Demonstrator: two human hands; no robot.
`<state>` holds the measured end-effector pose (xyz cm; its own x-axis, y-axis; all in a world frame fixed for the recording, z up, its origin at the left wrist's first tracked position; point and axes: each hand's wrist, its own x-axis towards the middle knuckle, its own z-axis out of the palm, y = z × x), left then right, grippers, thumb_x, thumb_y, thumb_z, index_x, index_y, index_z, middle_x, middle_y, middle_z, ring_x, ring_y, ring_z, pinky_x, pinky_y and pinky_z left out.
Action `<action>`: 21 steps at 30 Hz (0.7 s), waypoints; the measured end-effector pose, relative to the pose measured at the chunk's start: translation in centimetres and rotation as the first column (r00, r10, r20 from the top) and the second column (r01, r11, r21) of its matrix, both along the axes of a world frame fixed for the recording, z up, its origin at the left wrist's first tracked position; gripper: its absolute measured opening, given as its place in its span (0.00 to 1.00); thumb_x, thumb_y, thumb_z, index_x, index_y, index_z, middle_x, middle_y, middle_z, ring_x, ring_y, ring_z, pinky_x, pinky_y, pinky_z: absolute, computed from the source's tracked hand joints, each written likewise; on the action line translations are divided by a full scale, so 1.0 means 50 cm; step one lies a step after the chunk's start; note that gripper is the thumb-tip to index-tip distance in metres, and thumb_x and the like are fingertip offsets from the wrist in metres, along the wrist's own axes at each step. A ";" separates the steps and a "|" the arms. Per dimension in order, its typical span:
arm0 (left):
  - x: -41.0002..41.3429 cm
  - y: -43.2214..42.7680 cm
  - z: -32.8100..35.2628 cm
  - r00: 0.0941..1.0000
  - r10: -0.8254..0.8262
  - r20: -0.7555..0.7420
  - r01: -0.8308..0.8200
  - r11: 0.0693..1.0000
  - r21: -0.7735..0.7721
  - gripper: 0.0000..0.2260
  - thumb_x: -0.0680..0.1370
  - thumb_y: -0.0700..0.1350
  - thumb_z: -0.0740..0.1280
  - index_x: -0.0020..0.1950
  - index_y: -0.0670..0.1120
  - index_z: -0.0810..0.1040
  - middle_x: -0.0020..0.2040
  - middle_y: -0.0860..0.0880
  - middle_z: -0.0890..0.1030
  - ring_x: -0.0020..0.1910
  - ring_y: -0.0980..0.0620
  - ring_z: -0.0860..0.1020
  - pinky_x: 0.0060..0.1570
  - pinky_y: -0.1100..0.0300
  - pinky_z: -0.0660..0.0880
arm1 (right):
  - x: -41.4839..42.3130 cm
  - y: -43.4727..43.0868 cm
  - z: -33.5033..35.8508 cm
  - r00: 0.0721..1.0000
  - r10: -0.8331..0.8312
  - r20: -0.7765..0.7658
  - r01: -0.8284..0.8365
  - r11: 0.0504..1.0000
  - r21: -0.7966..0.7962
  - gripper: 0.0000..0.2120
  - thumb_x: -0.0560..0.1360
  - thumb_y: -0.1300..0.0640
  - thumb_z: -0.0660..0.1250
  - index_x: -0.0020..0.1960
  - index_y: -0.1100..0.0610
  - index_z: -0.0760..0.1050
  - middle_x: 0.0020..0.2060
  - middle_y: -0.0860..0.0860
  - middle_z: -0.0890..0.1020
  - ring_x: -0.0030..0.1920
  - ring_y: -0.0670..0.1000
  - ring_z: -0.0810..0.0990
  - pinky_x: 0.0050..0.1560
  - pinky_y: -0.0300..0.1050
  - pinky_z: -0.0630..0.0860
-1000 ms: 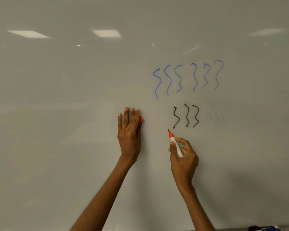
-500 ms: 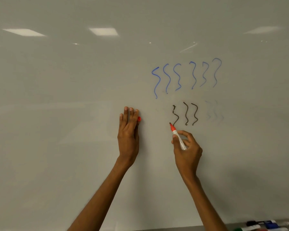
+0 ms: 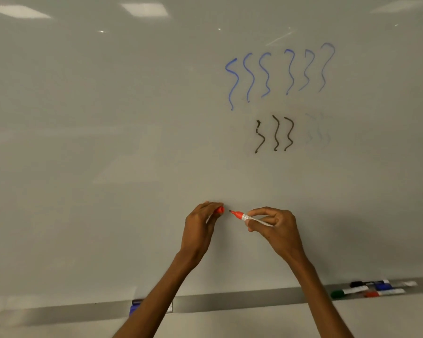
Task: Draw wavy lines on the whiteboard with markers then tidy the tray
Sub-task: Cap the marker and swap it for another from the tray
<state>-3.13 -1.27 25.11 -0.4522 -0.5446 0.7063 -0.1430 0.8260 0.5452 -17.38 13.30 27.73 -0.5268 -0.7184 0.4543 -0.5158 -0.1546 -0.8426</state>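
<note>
a person stands at a whiteboard [image 3: 108, 118], seen from their own eye level, both bare arms reaching up from the bottom of the view.

the left hand [image 3: 199, 230] pinches a red cap [image 3: 219, 210] at its fingertips, open end facing right. the right hand [image 3: 277, 228] grips a red marker [image 3: 245, 216] by its white barrel, fingers curled round it. the marker lies almost level, its tip pointing left at the cap, just beside it and not yet touching.

a second ago the left hand lay flat on the board with the cap tucked under it, and the right hand held the marker tip-up just below the dark lines. both hands have since dropped lower and turned toward each other. that reads as capping the marker, so drawing with this one seems over and the tidying part is near.

higher up to the right are six blue wavy lines [image 3: 266, 74]. under them sit three dark wavy lines [image 3: 275, 134], with faint, half-wiped marks [image 3: 318, 130] beside them. no red line shows.

the grey tray [image 3: 230, 300] runs along the board's lower edge. at its right end lie loose markers: a green marker [image 3: 347, 292], a second red marker [image 3: 381, 293], a black marker [image 3: 364, 283] and a blue marker [image 3: 386, 286]. a blue object [image 3: 135, 305] in the tray, half hidden by the left forearm, may be an eraser.
</note>
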 end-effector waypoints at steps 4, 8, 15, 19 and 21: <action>-0.004 0.020 -0.011 0.997 -0.031 0.066 0.032 0.999 -0.014 0.09 0.78 0.40 0.69 0.57 0.45 0.83 0.54 0.50 0.83 0.54 0.54 0.80 0.58 0.75 0.69 | -0.005 0.005 -0.020 0.999 -0.024 -0.025 0.026 0.995 0.101 0.06 0.68 0.52 0.77 0.44 0.50 0.84 0.31 0.46 0.85 0.33 0.51 0.84 0.35 0.51 0.79; -0.010 0.039 -0.023 0.986 -0.107 0.130 0.120 0.989 -0.092 0.09 0.78 0.41 0.69 0.57 0.46 0.83 0.54 0.50 0.84 0.53 0.54 0.80 0.57 0.68 0.74 | -0.014 0.015 -0.035 0.999 -0.035 -0.030 0.039 0.990 0.135 0.06 0.68 0.53 0.77 0.43 0.46 0.82 0.32 0.44 0.85 0.34 0.50 0.84 0.37 0.52 0.81; -0.028 0.040 -0.032 0.870 -0.271 0.413 0.335 0.938 -0.091 0.11 0.78 0.45 0.68 0.60 0.45 0.82 0.51 0.48 0.84 0.47 0.52 0.81 0.48 0.71 0.71 | -0.057 0.056 -0.067 0.996 -0.018 -0.085 0.039 0.967 0.253 0.06 0.69 0.50 0.76 0.45 0.47 0.82 0.34 0.46 0.85 0.37 0.47 0.85 0.42 0.48 0.83; -0.056 0.045 -0.032 0.789 -0.410 0.457 0.423 0.903 0.080 0.11 0.80 0.47 0.66 0.60 0.45 0.81 0.52 0.50 0.84 0.47 0.55 0.81 0.51 0.60 0.78 | -0.075 0.092 -0.077 0.995 0.007 -0.097 0.019 0.963 0.267 0.07 0.70 0.52 0.76 0.46 0.49 0.82 0.36 0.47 0.86 0.37 0.46 0.85 0.43 0.44 0.82; -0.082 0.056 -0.033 0.741 -0.436 0.511 0.460 0.884 0.086 0.12 0.80 0.47 0.66 0.60 0.46 0.81 0.53 0.50 0.84 0.48 0.54 0.81 0.52 0.56 0.78 | -0.089 0.110 -0.084 0.990 -0.015 -0.140 0.054 0.959 0.280 0.08 0.69 0.51 0.77 0.47 0.48 0.82 0.38 0.46 0.86 0.39 0.46 0.84 0.43 0.42 0.82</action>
<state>-7.22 1.55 23.46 -0.9310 -0.1633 0.3265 0.0075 0.8856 0.4644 -21.82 18.78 23.54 -0.5016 -0.8099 0.3041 -0.6283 0.0994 -0.7716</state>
